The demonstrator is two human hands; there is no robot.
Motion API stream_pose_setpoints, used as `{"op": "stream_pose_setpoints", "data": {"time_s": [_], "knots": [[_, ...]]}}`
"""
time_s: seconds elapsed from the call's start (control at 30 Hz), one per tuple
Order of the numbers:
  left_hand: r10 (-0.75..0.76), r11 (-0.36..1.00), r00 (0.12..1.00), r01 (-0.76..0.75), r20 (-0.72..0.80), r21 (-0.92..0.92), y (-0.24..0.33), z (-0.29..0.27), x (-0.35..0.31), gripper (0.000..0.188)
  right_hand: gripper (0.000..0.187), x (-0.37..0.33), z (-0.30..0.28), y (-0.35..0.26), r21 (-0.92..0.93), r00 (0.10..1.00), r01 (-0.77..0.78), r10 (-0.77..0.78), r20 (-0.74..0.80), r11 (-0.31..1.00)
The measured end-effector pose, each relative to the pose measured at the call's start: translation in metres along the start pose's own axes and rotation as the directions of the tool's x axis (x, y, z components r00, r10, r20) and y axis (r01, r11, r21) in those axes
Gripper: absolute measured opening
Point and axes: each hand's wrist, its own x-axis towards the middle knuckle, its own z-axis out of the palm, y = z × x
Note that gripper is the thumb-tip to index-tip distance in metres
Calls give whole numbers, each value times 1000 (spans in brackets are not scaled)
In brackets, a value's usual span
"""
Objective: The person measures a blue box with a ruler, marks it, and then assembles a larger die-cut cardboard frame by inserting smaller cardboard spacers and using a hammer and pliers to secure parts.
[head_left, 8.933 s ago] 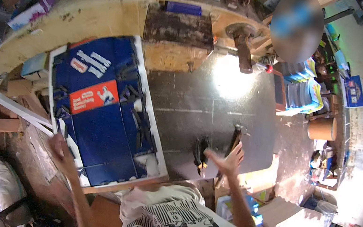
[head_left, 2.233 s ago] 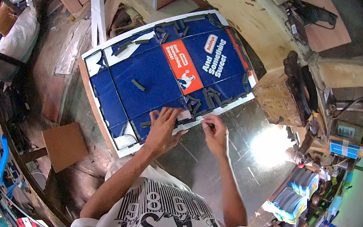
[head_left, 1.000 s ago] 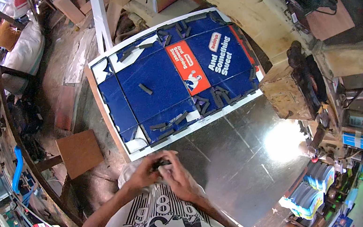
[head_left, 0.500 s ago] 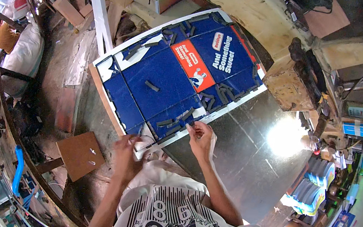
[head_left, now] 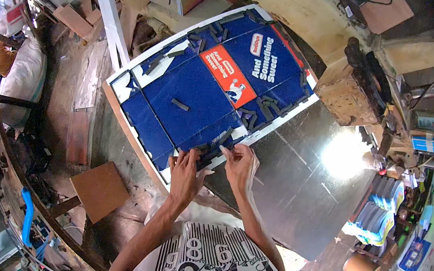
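A large blue printed panel point(head_left: 162, 107) with white edges and a red-orange label lies in front of me. Short dark strips point(head_left: 179, 104) are scattered over it, several clustered along its near and right edges. My left hand point(head_left: 186, 175) rests at the panel's near edge, fingers stretched out over dark strips there, thumb apart. Just right of it, my right hand point(head_left: 240, 165) is closed in a pinch at the same edge; whatever its fingertips hold is too small to name.
The panel lies partly over a dark, glossy tabletop point(head_left: 301, 177). A brown square board point(head_left: 99, 192) is at lower left, and long white bars point(head_left: 109, 10) lean at upper left. A worn wooden block point(head_left: 342, 96) and a bright lamp point(head_left: 344, 161) stand to the right.
My left hand has moved right and up from the panel's near corner onto the strips beside my right hand. My right hand stays in nearly the same place, still pinched.
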Motion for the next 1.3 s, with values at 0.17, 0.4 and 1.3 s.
{"op": "stream_pose_setpoints", "data": {"time_s": [0.17, 0.4, 1.3], "knots": [[-4, 994, 999, 9, 43, -110, -11, 10, 6, 72, 25, 6, 5, 9, 45, 999, 48, -48, 4, 998], [7, 987, 999, -12, -37, -158, -5, 12, 6, 61, 21, 7, 11, 12, 55, 996, 84, -83, -16, 995], [6, 979, 1000, -10, -20, -205, -11, 15, 7, 72, 48, 7, 19, 3, 12, 992, -23, 25, -127, 1000]]}}
